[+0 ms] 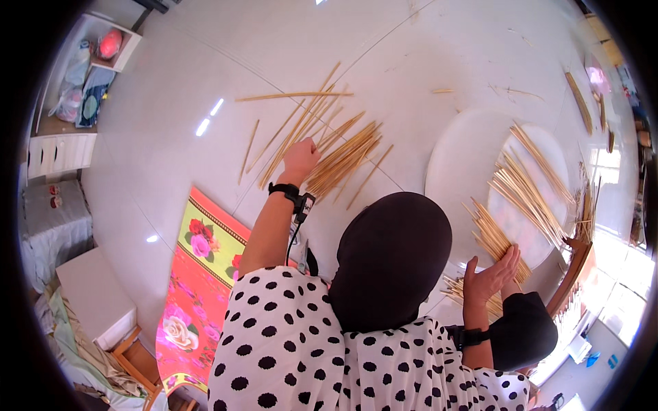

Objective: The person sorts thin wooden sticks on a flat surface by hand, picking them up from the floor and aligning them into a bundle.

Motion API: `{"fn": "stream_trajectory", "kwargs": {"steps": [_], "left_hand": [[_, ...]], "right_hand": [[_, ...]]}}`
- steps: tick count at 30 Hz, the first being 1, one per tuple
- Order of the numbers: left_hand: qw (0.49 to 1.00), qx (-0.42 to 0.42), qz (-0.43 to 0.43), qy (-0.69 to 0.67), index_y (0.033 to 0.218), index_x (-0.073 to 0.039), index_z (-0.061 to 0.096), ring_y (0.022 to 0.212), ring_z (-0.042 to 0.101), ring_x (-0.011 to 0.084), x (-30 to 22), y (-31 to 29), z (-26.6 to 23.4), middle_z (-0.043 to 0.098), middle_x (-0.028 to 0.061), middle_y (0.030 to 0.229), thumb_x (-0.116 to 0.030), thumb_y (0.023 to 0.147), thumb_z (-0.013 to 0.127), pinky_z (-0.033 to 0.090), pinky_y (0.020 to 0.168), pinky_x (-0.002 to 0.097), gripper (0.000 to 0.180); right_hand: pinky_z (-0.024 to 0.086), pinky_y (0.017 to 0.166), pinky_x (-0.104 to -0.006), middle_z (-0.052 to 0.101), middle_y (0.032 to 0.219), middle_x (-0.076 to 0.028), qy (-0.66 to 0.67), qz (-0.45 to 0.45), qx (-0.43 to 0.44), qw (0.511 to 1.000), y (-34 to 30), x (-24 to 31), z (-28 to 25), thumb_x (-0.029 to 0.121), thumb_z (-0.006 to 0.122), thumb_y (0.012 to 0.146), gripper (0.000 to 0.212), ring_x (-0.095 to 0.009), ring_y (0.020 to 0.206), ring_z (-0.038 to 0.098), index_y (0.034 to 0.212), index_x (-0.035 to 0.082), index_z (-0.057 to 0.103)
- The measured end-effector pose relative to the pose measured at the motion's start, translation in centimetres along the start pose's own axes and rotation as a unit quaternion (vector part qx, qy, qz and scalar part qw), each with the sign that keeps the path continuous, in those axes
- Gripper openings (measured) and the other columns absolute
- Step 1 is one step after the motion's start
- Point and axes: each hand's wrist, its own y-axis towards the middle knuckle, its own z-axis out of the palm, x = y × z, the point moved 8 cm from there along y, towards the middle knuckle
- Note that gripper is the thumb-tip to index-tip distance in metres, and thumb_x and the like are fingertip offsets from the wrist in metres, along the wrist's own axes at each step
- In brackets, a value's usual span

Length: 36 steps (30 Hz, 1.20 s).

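My left hand point(301, 159) is curled closed over the left part of a fanned heap of thin straw-coloured sticks point(349, 159). Its fingers hide whatever is in them. Several more sticks point(277, 145) lie loose just beside that hand. On the right, my right hand point(485, 279) has its fingers stretched out and lies against the lower end of a bunch of sticks point(495, 236). Beyond it, further bunches point(524, 195) rest on a pale round board point(449, 161). More stick ends point(455, 290) show to the left of the right wrist.
Between my arms is a rounded black cloth-covered form point(391, 264), with a second one point(528, 332) at lower right. A bright floral mat point(188, 308) lies at lower left. An open shelf point(62, 103) stands far left, and brown strips point(579, 103) lie far right.
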Motion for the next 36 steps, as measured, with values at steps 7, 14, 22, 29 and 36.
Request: {"fn": "stream_trajectory", "kwargs": {"steps": [7,14,22,29,36], "left_hand": [[0.869,0.05,0.039,-0.491,0.108,0.0,0.066,0.074,0.065,0.0114,-5.8,-2.1,-10.5,0.07,0.0032,0.087,-0.006,0.09,0.069,0.048,0.066,0.0232,0.019],[0.833,0.069,0.154,-0.528,0.111,0.001,0.07,0.082,0.064,0.0105,-17.6,-8.9,-21.5,0.072,0.004,0.093,-0.005,0.094,0.064,0.048,0.075,0.0229,0.019],[0.84,0.124,0.21,-0.484,0.107,0.001,0.071,0.087,0.067,0.0122,-24.9,-13.8,-21.8,0.073,0.0061,0.092,-0.006,0.094,0.064,0.05,0.077,0.0253,0.016],[0.909,0.099,0.272,-0.301,0.109,0.003,0.071,0.089,0.069,0.0137,-30.4,-15.2,-21.8,0.073,0.0067,0.095,-0.004,0.094,0.065,0.055,0.082,0.0288,0.018],[0.856,0.092,0.506,-0.046,0.103,0.001,0.072,0.082,0.066,0.0185,-47.6,-20.1,-21.0,0.068,0.0082,0.087,-0.003,0.091,0.066,0.053,0.076,0.0306,0.014]], "right_hand": [[0.025,0.119,-0.0548,0.036,0.157,-0.022,0.025,0.019,-0.007,0.999,-0.1,-0.5,0.1,0.016,0.074,0.074,0.093,-0.04,0.148,0.032,0.153,-0.004,0.029],[0.019,0.122,-0.0538,0.033,0.16,-0.02,0.067,0.039,0.004,0.997,-0.6,-1.3,0.4,0.016,0.073,0.075,0.092,-0.038,0.151,0.027,0.153,-0.003,0.029],[0.017,0.123,-0.0538,0.032,0.161,-0.021,0.105,0.052,0.007,0.993,-1.1,-1.5,1.0,0.019,0.073,0.076,0.093,-0.037,0.152,0.024,0.154,-0.003,0.029],[0.017,0.123,-0.0541,0.032,0.161,-0.019,0.174,0.071,-0.019,0.982,-1.4,-1.4,1.6,0.016,0.075,0.071,0.095,-0.036,0.153,0.024,0.155,0.001,0.034],[0.02,0.122,-0.0527,0.034,0.16,-0.018,0.12,0.067,-0.036,0.99,-1.0,-2.0,2.1,0.02,0.071,0.073,0.09,-0.034,0.151,0.029,0.153,-0.001,0.035]]}}
